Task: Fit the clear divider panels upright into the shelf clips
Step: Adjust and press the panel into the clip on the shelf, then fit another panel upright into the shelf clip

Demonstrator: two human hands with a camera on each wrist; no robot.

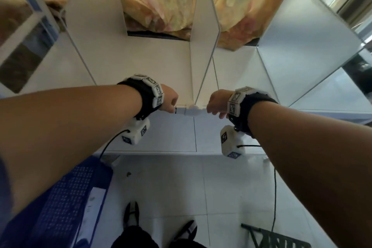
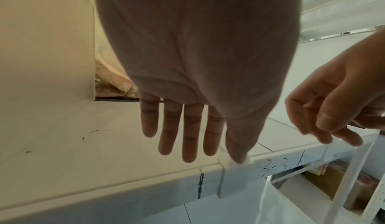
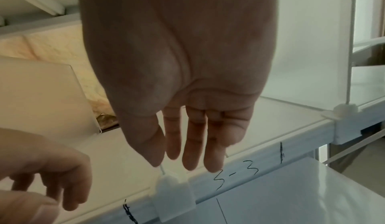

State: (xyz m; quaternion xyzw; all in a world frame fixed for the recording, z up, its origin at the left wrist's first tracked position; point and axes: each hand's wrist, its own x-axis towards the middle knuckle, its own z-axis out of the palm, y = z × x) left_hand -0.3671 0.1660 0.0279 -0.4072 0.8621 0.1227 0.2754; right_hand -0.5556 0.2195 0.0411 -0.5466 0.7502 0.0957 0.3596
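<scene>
A clear divider panel (image 1: 203,50) stands upright across the white shelf (image 1: 141,70). Its front bottom corner sits in a white clip (image 1: 193,107) on the shelf's front edge. My left hand (image 1: 170,101) is just left of the clip. In the left wrist view its fingers (image 2: 188,141) are straight over the shelf and its thumb tip rests on the clip (image 2: 231,165). My right hand (image 1: 215,104) is just right of the clip. Its fingers (image 3: 192,151) hang straight, and its thumb tip touches the panel's thin edge right above the clip (image 3: 174,189). Neither hand holds anything.
More clear panels stand on the shelf at the left (image 1: 80,46) and the right (image 1: 302,36); the right one sits in its own clip (image 3: 344,110). Black marks and "3-3" (image 3: 237,176) are on the front rail. A blue crate (image 1: 70,197) is on the floor at the lower left.
</scene>
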